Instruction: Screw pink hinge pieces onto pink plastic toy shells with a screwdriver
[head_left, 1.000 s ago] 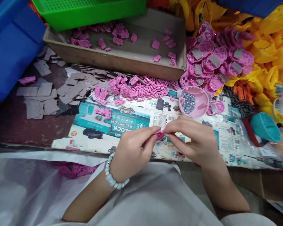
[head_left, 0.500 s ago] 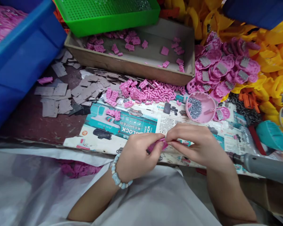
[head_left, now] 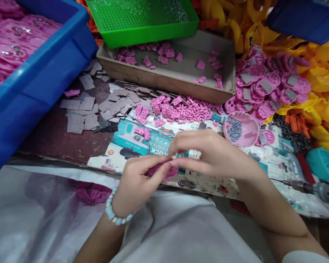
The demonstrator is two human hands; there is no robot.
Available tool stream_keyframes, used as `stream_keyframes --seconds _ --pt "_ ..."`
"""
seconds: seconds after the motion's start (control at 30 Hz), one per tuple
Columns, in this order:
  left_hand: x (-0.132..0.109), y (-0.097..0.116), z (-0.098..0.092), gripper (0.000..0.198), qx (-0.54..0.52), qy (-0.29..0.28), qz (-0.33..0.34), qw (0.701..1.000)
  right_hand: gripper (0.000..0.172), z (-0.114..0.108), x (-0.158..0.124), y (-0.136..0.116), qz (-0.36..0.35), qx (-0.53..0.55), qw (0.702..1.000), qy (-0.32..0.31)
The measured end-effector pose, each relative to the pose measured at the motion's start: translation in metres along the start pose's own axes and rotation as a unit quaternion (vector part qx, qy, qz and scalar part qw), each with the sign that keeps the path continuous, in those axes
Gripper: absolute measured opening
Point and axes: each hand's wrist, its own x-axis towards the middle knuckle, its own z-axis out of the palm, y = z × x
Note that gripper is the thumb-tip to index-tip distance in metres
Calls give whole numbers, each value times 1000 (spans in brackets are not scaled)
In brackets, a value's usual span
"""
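My left hand (head_left: 135,184), with a beaded bracelet at its wrist, is closed around a pink plastic part (head_left: 170,174) near the front edge of the table. Fingers cover much of that part, and its rounded lower edge shows. My right hand (head_left: 208,153) pinches at the top of the same part. Whatever is between its fingertips is too small and hidden to make out. Under both hands lies a printed cardboard sheet (head_left: 117,155). Beyond them are a heap of small pink pieces (head_left: 194,109) and a pink cup (head_left: 245,128) of small metal pieces (head_left: 234,129).
Grey metal plates (head_left: 83,118) lie left of the pink pieces. A shallow box (head_left: 164,80) stands behind, under a green tray (head_left: 153,36). A blue bin (head_left: 52,73) is at left. Pink shells (head_left: 265,86), a teal cup (head_left: 322,164) and a power screwdriver (head_left: 323,191) are at right.
Both hands have moved left over the cardboard, still together at the pink part. More of the part's lower edge shows. The whole view has shifted, revealing more of the blue bin.
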Motion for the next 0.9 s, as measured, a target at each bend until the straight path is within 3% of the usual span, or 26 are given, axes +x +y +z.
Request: stream_keyframes --seconds 0.03,0.1,0.2,0.27,0.37,0.5,0.63,0.8,0.9 --pt "-2 -2 -4 12 1 10 -12 1000 3 4 12 7 -17 -24 999 18" --pt "-5 -5 -9 12 1 25 -29 999 10 16 37 23 9 -173 983 61" --pt "-9 -8 -11 12 -4 43 -40 998 14 34 59 42 28 -230 970 71" --pt "-10 -8 -8 11 -16 59 -44 997 14 40 56 46 35 -219 972 77" --pt "-7 -9 -2 10 -44 100 -64 992 16 37 21 45 65 -177 977 104" --pt "1 -10 8 8 -123 137 -115 976 10 37 -53 43 133 -139 964 181" --pt "12 -6 24 14 -269 95 -194 939 7 50 -107 42 199 -165 925 280" --pt "24 10 52 25 -428 11 -296 854 9 60 -125 33 266 -165 866 390" --pt "27 16 65 23 -452 -29 -310 836 16 66 -118 28 297 -170 857 386"
